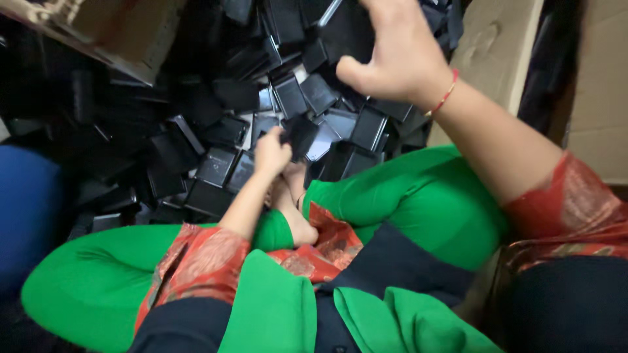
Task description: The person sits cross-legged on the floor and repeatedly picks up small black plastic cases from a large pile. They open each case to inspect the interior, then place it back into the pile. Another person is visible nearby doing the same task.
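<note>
Down on the floor, a person sits cross-legged in green trousers (418,196) before a big heap of flat black cases (216,131) that spreads from the knees to the top of the view. Their left hand (271,151) is closed around one small black case (302,134), pinched at its lower edge and held just above the pile, close to the ankles. Their right hand (399,55), with a red thread bracelet (445,95) at the wrist, hangs higher and farther out over the heap with fingers spread wide; whether they touch a case underneath I cannot tell, since the palm hides it. Cardboard boxes stand at both upper corners, one box (104,33) tilted over the left of the heap, another (490,46) beside the right forearm. Something blue (29,209) sits at the left edge. Judging by the mass of cases lying loose and unsorted, nearly all of the pile remains to be handled; only the one piece is in hand.
</note>
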The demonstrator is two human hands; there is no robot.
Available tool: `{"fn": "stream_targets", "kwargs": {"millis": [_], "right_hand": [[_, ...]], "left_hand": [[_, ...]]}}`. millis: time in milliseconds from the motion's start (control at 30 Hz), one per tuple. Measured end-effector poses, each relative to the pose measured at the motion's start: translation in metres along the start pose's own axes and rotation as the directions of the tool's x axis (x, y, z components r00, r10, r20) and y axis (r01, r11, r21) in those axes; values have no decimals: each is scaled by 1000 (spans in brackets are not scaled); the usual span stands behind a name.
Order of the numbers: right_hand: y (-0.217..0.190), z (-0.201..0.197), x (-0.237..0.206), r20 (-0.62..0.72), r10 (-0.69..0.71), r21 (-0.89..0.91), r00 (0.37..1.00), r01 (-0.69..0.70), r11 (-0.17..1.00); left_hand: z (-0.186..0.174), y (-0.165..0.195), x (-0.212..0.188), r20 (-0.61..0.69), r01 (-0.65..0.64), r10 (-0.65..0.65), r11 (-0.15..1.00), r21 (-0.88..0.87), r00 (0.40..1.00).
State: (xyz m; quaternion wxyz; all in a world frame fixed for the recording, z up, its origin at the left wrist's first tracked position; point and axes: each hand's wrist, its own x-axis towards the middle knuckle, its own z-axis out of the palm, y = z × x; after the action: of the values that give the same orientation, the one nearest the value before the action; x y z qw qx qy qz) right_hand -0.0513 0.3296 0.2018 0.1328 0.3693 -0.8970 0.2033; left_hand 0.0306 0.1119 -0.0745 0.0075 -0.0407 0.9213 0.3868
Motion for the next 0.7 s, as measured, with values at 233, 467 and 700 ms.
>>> {"fn": "stream_targets", "kwargs": {"millis": [233, 467, 700], "right_hand": [[-58, 2, 10, 102, -215, 164, 971, 197, 967], [-95, -13, 15, 152, -291, 142, 945, 271, 952], [-109, -25, 19, 134, -225, 315, 965, 173, 933]], "left_hand": [[-71, 79, -4, -56, -78, 237, 84, -993, 970], [-146, 127, -44, 219, 450, 423, -588, -672, 880], [-166, 128, -37, -68, 23, 307, -285, -958, 949]]}}
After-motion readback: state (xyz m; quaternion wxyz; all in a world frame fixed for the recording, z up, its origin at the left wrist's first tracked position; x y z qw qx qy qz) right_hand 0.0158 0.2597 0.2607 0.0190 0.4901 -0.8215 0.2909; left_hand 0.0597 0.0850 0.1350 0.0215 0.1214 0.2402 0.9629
